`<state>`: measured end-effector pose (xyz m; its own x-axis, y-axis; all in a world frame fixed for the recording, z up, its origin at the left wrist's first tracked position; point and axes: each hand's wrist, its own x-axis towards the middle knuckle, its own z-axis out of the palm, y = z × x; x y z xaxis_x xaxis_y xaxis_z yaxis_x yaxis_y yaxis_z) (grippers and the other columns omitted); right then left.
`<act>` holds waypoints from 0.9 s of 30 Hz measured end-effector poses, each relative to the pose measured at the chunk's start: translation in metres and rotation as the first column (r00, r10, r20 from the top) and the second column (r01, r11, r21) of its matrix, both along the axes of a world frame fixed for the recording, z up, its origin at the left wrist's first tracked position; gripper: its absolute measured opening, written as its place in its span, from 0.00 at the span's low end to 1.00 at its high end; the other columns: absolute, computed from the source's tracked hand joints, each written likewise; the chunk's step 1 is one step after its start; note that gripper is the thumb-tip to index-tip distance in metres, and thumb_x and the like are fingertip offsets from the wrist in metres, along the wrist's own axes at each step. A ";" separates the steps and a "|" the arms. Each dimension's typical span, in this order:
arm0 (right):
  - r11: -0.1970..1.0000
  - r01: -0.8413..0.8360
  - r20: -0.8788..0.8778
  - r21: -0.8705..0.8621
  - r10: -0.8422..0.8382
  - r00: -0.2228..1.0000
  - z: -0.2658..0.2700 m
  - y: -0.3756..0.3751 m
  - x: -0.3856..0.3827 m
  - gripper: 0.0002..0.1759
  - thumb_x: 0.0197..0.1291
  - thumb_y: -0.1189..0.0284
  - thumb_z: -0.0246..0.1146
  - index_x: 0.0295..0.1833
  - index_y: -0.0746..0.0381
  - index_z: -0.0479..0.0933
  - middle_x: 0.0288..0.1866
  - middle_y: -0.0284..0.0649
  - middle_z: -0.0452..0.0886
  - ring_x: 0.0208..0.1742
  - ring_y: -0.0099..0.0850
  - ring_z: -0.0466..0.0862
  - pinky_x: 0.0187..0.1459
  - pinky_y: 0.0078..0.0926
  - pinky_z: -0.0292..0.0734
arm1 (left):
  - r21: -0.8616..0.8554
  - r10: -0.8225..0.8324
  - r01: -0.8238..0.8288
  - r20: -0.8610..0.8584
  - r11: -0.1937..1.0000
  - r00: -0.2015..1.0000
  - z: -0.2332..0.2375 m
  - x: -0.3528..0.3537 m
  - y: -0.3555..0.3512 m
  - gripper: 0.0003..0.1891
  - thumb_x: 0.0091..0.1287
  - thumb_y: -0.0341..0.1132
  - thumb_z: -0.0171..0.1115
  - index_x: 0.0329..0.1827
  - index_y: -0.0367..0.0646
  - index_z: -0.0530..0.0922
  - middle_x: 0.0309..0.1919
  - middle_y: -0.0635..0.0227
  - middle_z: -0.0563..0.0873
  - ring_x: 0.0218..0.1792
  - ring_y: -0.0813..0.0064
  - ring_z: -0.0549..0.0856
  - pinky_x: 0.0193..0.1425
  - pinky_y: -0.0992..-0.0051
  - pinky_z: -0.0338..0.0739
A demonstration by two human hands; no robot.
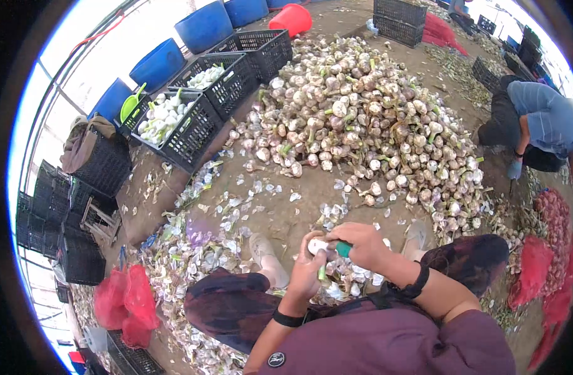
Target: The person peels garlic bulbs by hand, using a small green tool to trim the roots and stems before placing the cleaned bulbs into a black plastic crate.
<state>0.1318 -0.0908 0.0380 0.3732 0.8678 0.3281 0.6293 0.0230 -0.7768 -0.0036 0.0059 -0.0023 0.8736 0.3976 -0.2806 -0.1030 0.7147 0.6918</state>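
My left hand (304, 275) is closed around a white garlic bulb (316, 245), whose short green stem (322, 272) points down toward my lap. Right beside it, my right hand (369, 248) grips a small tool with a green handle (343, 249); its working end is hidden. The fingers of both hands meet at the bulb. Loose garlic skins (355, 275) litter the ground under my hands, between my two shoes.
A large heap of unpeeled garlic (361, 119) lies ahead. Black crates (189, 134) with white bulbs (164, 119) stand front left, blue tubs (158, 62) behind them. Red mesh bags (127, 300) lie at left. Another person (539, 119) crouches at right.
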 end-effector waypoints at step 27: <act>0.986 0.058 0.190 -0.156 -0.027 0.981 0.004 -0.011 -0.004 0.14 0.45 0.79 0.59 0.41 0.60 0.76 0.38 0.41 0.80 0.40 0.41 0.80 0.40 0.35 0.75 | 0.710 0.130 0.059 -0.210 0.702 0.969 -0.004 0.003 0.002 0.37 0.45 0.15 0.51 0.63 0.40 0.52 0.50 0.57 0.71 0.52 0.66 0.74 0.55 0.74 0.70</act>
